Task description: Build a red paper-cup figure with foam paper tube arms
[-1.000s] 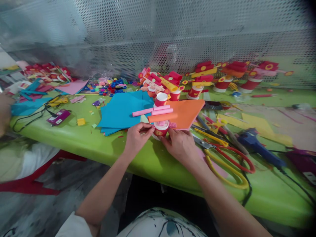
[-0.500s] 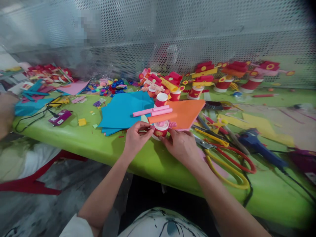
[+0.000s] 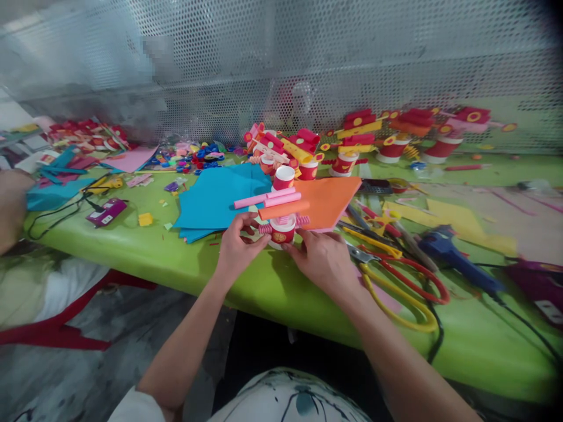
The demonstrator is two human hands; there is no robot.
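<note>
A small red-and-white paper cup with a gold emblem stands near the table's front edge. Pink pleated paper strips stick out from both sides, the left strip and the right strip. My left hand is beside the left strip, thumb and curled fingers apart, thumb tip close to the cup. Gripping the cup's right side is my right hand; some of its fingers are hidden behind. Just beyond lie an orange paper roll and pink rolls, with another cup behind.
Blue sheets and an orange sheet lie behind the cup. To the right are large scissors and a blue glue gun. Several finished cup figures line the back. A co-worker's arm shows at far left.
My left fingers have drawn slightly left, and more of the left pleated strip shows. My right hand stays at the cup. The view has shifted a little.
</note>
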